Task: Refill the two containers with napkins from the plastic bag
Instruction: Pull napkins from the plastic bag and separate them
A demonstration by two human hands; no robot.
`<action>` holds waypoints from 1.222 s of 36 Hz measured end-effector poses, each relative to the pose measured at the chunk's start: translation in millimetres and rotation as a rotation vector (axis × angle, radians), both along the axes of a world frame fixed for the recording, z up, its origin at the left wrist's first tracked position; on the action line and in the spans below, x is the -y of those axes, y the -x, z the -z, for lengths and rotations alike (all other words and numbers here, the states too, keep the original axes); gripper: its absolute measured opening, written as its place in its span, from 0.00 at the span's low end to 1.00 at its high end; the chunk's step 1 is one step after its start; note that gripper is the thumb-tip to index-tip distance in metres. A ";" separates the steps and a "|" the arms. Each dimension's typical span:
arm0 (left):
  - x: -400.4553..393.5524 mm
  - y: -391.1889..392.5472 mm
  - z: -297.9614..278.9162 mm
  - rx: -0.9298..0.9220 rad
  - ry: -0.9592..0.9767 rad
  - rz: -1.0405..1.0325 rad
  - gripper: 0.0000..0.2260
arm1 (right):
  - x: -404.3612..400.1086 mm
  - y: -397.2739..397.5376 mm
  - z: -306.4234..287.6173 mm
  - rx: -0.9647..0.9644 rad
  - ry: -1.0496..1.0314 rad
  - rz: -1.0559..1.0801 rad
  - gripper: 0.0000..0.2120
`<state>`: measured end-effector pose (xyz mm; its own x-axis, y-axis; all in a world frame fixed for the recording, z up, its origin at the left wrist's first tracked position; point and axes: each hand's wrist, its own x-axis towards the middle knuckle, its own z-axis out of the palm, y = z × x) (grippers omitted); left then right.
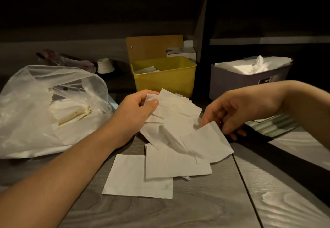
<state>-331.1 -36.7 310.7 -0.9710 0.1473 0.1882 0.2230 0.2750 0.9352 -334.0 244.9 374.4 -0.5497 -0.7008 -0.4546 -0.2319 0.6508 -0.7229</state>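
The left hand (135, 109) grips a fanned stack of napkins (171, 118) above the table (196, 210), thumb on top; its other fingers are hidden beneath the paper. The right hand (232, 113) pinches the corner of one napkin (207, 142) at the stack's right edge; its fingertips are partly in shadow. Two loose napkins (141, 176) lie flat on the table below the stack. The plastic bag (44, 109) sits at left, its opening toward the hands, with more napkins dimly visible through the film. The yellow container (164, 79) stands behind the stack, holding a few napkins low inside. The grey container (250, 81) at right is heaped full. Items behind the bag are too dark to identify.
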 end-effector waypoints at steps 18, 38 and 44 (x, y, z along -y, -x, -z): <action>-0.2 0.5 0.8 -0.003 0.025 -0.004 0.09 | -2.3 -0.5 -1.9 0.144 0.034 0.239 0.11; 0.0 0.2 0.4 -0.008 0.025 0.002 0.09 | -13.0 -1.6 -1.5 0.041 -0.063 0.140 0.08; 0.8 0.5 0.7 -0.013 0.034 0.004 0.09 | -6.3 -13.4 -23.8 0.143 0.127 0.170 0.13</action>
